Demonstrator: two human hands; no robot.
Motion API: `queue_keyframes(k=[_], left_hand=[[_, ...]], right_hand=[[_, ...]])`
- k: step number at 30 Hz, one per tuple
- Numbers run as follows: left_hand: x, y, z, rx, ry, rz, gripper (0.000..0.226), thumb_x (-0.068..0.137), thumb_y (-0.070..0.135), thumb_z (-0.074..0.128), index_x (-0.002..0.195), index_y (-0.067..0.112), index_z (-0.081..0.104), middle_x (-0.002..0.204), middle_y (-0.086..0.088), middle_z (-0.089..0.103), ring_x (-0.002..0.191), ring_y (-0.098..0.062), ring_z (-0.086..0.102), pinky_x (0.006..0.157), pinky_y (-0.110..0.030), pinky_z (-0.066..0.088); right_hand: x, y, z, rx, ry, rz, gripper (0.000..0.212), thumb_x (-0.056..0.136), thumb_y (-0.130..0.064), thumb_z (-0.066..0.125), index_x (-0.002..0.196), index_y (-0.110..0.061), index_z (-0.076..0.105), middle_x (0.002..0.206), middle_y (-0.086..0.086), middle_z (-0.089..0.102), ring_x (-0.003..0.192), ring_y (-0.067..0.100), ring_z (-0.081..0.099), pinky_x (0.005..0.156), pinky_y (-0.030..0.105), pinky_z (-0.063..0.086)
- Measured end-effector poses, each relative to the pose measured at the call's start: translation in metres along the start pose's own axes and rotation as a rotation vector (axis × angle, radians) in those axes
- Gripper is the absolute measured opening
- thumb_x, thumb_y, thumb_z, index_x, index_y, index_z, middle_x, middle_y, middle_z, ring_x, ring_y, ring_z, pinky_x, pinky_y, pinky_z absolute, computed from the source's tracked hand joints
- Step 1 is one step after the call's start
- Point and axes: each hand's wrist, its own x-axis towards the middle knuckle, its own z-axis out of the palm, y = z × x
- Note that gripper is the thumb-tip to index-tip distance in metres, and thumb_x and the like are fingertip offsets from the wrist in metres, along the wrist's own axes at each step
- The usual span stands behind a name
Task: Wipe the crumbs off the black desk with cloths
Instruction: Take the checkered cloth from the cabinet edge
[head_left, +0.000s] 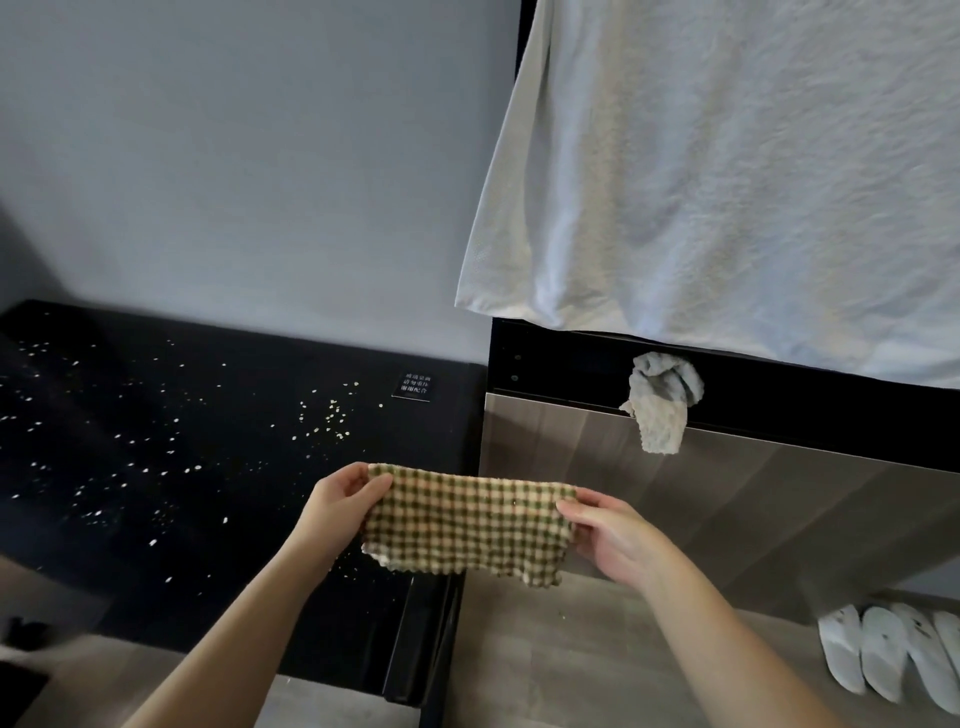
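Head view: we see the green-and-cream checked cloth (467, 519) stretched between both hands at lower centre of the frame, held in the air by the right end of the glossy black desk (208, 561). Pale crumbs (332, 415) dot the desk's left and middle. A crumpled grey cloth (662, 400) hangs on a dark ledge at centre right, well apart from the hands. White slippers (883, 654) are cut off at lower right. The left hand (337, 499) pinches the checked cloth's upper left corner, and the right hand (608, 540) pinches its upper right edge.
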Motion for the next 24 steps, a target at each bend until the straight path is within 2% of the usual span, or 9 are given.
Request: queue_keyframes(k=[3,6,9,11,13,17,20,24], left_hand=[[0.009,-0.003,-0.012,0.014,0.016,-0.012,0.011,0.091,0.019,0.062,0.087,0.014,0.07,0.08,0.001,0.073,0.079,-0.016,0.068,0.068,-0.029,0.052],[0.017,-0.005,-0.019,0.097,0.048,-0.01,0.011,0.09,0.024,0.063,0.085,0.017,0.07,0.084,-0.001,0.072,0.081,-0.016,0.067,0.072,-0.033,0.055],[0.022,-0.005,-0.018,0.14,0.018,0.019,0.011,0.089,0.026,0.063,0.08,0.022,0.069,0.074,0.004,0.068,0.074,-0.013,0.064,0.064,-0.028,0.05],[0.025,-0.005,-0.018,0.147,-0.034,0.033,0.013,0.089,0.027,0.062,0.078,0.026,0.069,0.07,0.007,0.066,0.069,-0.011,0.063,0.06,-0.029,0.053],[0.029,-0.004,-0.024,0.134,-0.081,0.044,0.01,0.089,0.027,0.063,0.08,0.029,0.069,0.074,0.007,0.069,0.072,-0.011,0.066,0.065,-0.033,0.058],[0.042,-0.005,-0.05,0.08,-0.133,0.074,0.005,0.087,0.026,0.067,0.083,0.028,0.067,0.078,0.006,0.07,0.075,-0.011,0.069,0.066,-0.037,0.06],[0.056,-0.006,-0.073,0.092,-0.148,0.068,0.007,0.087,0.026,0.068,0.081,0.025,0.066,0.076,0.005,0.07,0.073,-0.011,0.068,0.064,-0.035,0.06],[0.063,-0.001,-0.093,0.057,-0.175,0.057,0.007,0.089,0.021,0.067,0.081,0.02,0.067,0.078,0.001,0.07,0.074,-0.012,0.069,0.06,-0.033,0.06]], right_hand=[[0.007,0.004,0.019,0.012,0.061,0.033,0.015,0.085,0.002,0.065,0.097,-0.005,0.068,0.09,0.009,0.073,0.087,0.023,0.066,0.077,0.035,0.052],[0.011,0.008,0.056,0.002,0.154,-0.007,0.013,0.087,-0.004,0.064,0.099,-0.005,0.069,0.095,0.012,0.073,0.088,0.025,0.068,0.068,0.035,0.053],[0.011,0.012,0.109,-0.152,0.196,-0.092,0.009,0.09,-0.012,0.063,0.094,-0.011,0.071,0.089,0.007,0.074,0.085,0.022,0.069,0.072,0.034,0.055],[0.013,0.016,0.144,-0.275,0.243,-0.174,0.009,0.09,-0.016,0.063,0.09,-0.013,0.071,0.083,0.003,0.072,0.081,0.017,0.067,0.069,0.028,0.054],[0.018,0.02,0.175,-0.363,0.293,-0.271,0.009,0.09,-0.017,0.063,0.086,-0.015,0.07,0.08,0.0,0.071,0.079,0.014,0.067,0.064,0.022,0.052],[0.032,0.027,0.221,-0.567,0.395,-0.415,0.009,0.09,-0.022,0.063,0.082,-0.024,0.068,0.077,-0.009,0.069,0.078,0.003,0.064,0.071,0.024,0.053],[0.039,0.03,0.249,-0.607,0.441,-0.515,0.007,0.09,-0.022,0.064,0.086,-0.025,0.069,0.079,-0.012,0.069,0.081,-0.001,0.063,0.07,0.015,0.049],[0.043,0.036,0.274,-0.589,0.445,-0.515,0.008,0.091,-0.022,0.064,0.089,-0.022,0.072,0.082,-0.012,0.07,0.084,-0.002,0.063,0.071,0.011,0.047]])
